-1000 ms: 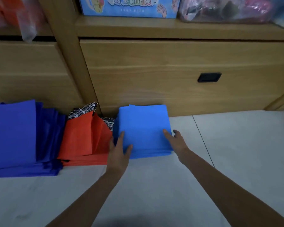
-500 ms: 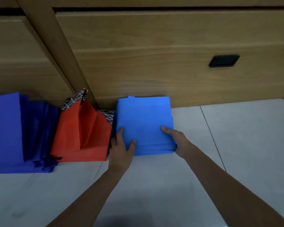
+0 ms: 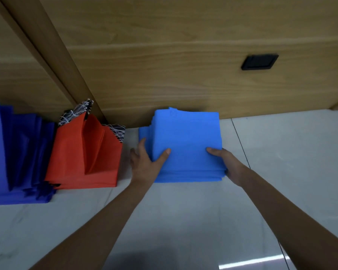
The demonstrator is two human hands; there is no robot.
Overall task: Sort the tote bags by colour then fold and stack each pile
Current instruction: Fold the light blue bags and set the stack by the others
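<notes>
Shifted rightward: light-blue stack point(image 3: 185, 141) (lengthwise toward cabinet point(image 3: 183, 75)), left hand point(image 3: 144, 166), right hand point(image 3: 229, 164) gripping.

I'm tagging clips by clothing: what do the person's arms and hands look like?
The left hand and right hand are ungloved, with no ring, watch or wristband showing. The left arm and right arm are bare to the frame edge; no sleeve is in view.

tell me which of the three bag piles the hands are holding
The light blue pile, rightmost: the left hand and right hand grip its sides. The red pile and dark blue pile lie untouched.
</notes>
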